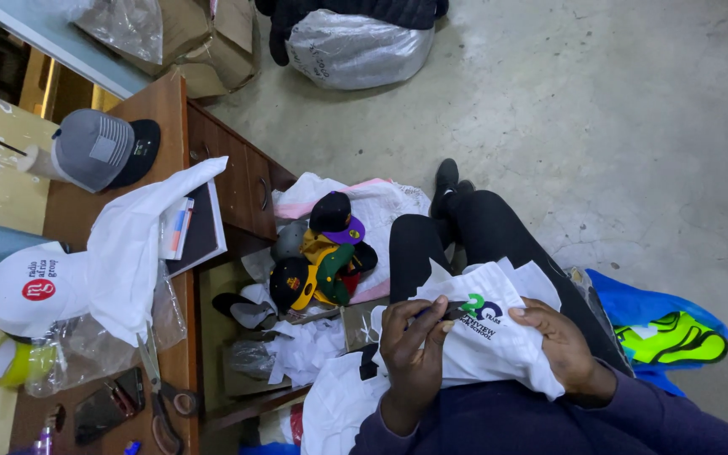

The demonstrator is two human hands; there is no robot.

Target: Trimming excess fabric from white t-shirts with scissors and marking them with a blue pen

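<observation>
A white cloth point(499, 337) with a green and dark printed mark lies across my lap, over black trousers. My left hand point(410, 354) presses on its left part, fingers curled onto the fabric beside the print. My right hand point(562, 341) grips the cloth's right side, thumb on top. Both hands hold the cloth against my thighs.
A wooden desk point(170, 118) stands at the left with a grey cap point(99, 150), a white cap point(31, 291), white fabric, scissors point(162, 404) and a phone. A pile of coloured caps point(318, 261) lies on the floor by the desk. A blue and neon-green bag point(667, 333) sits at the right.
</observation>
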